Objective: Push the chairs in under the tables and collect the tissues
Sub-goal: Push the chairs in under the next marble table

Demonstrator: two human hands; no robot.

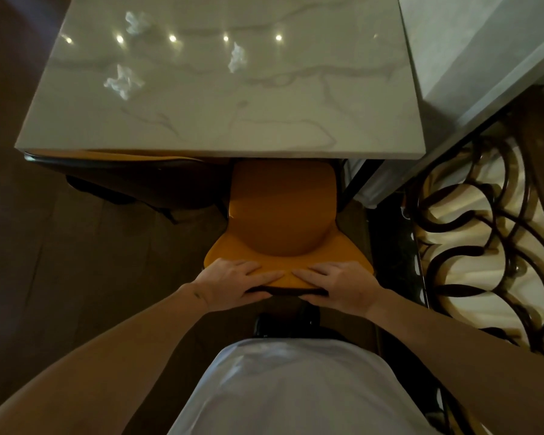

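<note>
An orange chair (281,211) stands in front of me, its seat partly under the near edge of a marble table (226,120). My left hand (233,282) and my right hand (336,285) both grip the top of the chair's backrest, fingers over the front and thumbs behind. Three crumpled white tissues lie on the table: one at the near left (123,81), one at the far left (135,22) and one in the middle (237,58).
A second chair (132,174), dark-backed with an orange seat, is tucked under the table's left half. A grey wall ledge (471,58) and a dark scrolled metal railing (490,233) stand close on the right. Dark wooden floor (76,262) stretches to the left.
</note>
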